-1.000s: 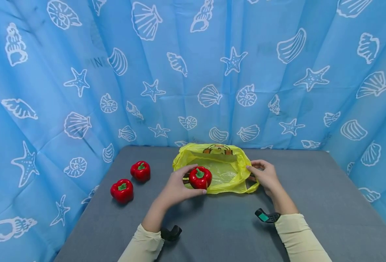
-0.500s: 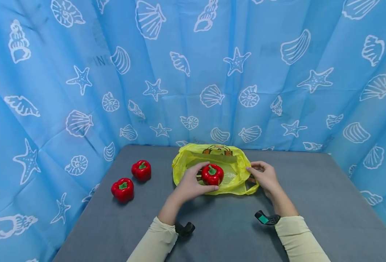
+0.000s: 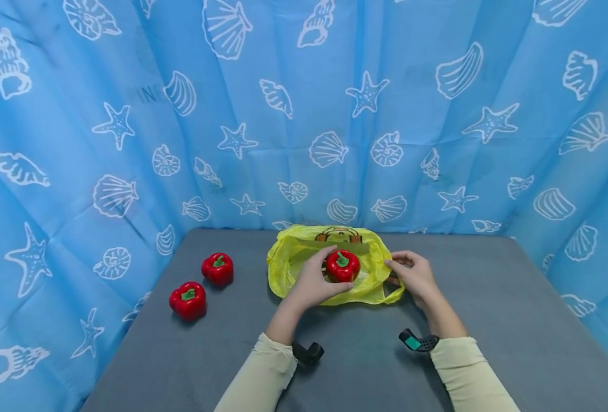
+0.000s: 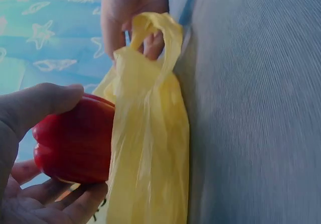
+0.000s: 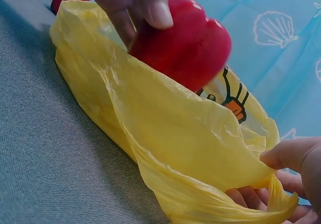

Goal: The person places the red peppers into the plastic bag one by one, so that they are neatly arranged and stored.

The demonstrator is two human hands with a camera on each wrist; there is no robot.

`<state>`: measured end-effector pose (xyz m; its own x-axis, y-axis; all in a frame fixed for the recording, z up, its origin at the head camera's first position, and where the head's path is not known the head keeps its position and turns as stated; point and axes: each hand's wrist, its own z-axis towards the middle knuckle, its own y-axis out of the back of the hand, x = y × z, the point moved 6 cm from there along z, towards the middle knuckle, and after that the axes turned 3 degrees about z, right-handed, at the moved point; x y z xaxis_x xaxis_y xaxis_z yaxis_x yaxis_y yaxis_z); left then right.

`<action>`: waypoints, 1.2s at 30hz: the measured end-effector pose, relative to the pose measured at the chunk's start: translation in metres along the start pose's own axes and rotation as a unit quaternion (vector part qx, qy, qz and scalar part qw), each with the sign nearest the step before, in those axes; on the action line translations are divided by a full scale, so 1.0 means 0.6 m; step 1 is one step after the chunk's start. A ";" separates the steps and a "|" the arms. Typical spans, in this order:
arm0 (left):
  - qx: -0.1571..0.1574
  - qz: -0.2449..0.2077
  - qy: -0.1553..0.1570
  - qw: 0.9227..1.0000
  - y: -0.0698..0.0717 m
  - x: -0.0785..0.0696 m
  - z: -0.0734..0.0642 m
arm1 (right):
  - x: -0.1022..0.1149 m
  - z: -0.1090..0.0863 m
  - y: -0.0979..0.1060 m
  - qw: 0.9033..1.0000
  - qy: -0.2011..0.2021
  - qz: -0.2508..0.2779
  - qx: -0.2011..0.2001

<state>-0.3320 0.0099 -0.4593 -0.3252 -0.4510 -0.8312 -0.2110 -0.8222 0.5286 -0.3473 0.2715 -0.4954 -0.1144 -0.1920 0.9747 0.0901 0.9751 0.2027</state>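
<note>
A red bell pepper (image 3: pixel 343 266) with a green stem is gripped between the thumb and fingers of my left hand (image 3: pixel 313 281). It is over the mouth of a yellow plastic bag (image 3: pixel 281 266), which lies spread on the table. My right hand (image 3: pixel 416 279) pinches the bag's right edge beside its handle loop. In the left wrist view the pepper (image 4: pixel 75 138) stands at the bag's near wall (image 4: pixel 150 138), partly hidden by it. From the right wrist, the lower part of the pepper (image 5: pixel 183 45) sits behind the bag's front rim, and my right thumb and fingers (image 5: pixel 301 156) hold the plastic.
Two more red bell peppers, one nearer (image 3: pixel 188 301) and one farther (image 3: pixel 218 269), sit on the grey table (image 3: pixel 366 355) to the left of the bag. A blue curtain (image 3: pixel 283 114) with white shell prints hangs behind and at both sides.
My left hand has carried the pepper rightward and slightly away from me, from the bag's left front to over its opening. The right hand keeps its hold on the bag's edge.
</note>
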 end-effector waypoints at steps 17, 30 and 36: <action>0.008 -0.026 0.022 0.999 -0.036 0.008 0.031 | 0.005 -0.001 0.000 1.000 0.003 0.011 -0.001; 0.025 -0.010 0.031 0.999 -0.054 0.018 0.033 | 0.003 -0.005 -0.004 1.000 -0.009 0.009 -0.004; 0.022 -0.001 0.033 0.999 -0.060 0.023 0.034 | 0.003 -0.003 -0.004 1.000 -0.007 0.006 -0.003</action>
<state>-0.3477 0.0400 -0.4864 -0.2637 -0.4716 -0.8414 -0.2535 -0.8078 0.5322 -0.3457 0.2684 -0.4940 -0.1269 -0.1789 0.9756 0.0978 0.9766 0.1918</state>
